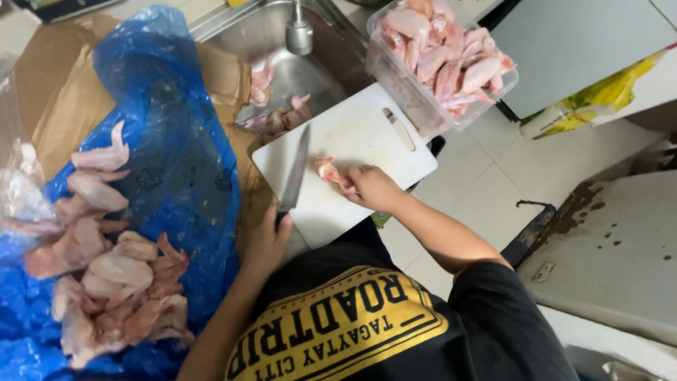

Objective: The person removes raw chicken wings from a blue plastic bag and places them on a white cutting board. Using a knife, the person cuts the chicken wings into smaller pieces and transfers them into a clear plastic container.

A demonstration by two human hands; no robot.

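Black shirt (423,331) with a yellow printed badge lies nearest. Left hand (266,243) grips a steel knife (295,176); right hand (371,187) pins a slick pink wing (330,171) on the white plastic board (352,141). Beyond it, a clear tub (409,88) of wings; left, crinkled blue bag (176,141).

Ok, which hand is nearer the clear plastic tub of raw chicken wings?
Right. The right hand holds a raw wing piece on the white cutting board, nearer the tub; the left hand grips the knife at the board's opposite edge.
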